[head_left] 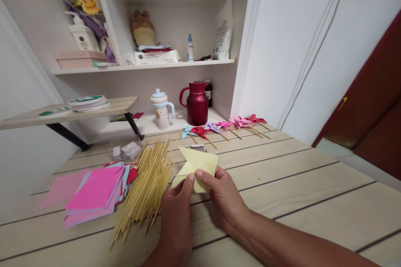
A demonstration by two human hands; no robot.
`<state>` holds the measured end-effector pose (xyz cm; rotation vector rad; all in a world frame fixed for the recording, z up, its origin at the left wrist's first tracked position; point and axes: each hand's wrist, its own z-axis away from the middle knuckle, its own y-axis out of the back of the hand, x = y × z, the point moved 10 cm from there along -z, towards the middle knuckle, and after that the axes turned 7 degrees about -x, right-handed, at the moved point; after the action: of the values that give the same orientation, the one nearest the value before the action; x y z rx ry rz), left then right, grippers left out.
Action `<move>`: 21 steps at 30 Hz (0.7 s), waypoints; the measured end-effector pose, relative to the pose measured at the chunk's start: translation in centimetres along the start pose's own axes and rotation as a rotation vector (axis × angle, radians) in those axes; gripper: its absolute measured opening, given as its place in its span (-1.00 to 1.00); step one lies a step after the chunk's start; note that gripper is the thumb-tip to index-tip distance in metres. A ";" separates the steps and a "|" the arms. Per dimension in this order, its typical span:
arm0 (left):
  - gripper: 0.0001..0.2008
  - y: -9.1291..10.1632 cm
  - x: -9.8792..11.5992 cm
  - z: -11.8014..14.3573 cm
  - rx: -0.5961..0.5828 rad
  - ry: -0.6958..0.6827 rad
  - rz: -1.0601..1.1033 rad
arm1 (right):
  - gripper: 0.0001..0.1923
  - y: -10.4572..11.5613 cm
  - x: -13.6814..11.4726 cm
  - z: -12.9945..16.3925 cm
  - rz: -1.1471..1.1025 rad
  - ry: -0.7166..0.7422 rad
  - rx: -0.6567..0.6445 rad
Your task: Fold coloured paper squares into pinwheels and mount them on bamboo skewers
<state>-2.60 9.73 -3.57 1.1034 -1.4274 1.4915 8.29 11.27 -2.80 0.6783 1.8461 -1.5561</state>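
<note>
From the head, we look forward and down across a pale, slatted wooden table [297,192], our bare left hand [177,210] and bare right hand [227,202] close around six o'clock, white boxy shelving [178,25] farther off towards eleven.

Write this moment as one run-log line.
left hand: pinching yellow paper; right hand: pinching same paper; nearby: thin sticks; beyond: pinwheels
</note>
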 end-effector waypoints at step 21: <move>-0.62 3.7 1.6 -0.7 0.158 -0.003 0.078 | -0.67 1.0 -2.2 -0.6 0.285 -0.036 -0.057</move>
<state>-6.70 10.15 -3.24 1.1566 -1.3880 1.6828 10.42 12.06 -1.83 0.8412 1.6774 -1.3179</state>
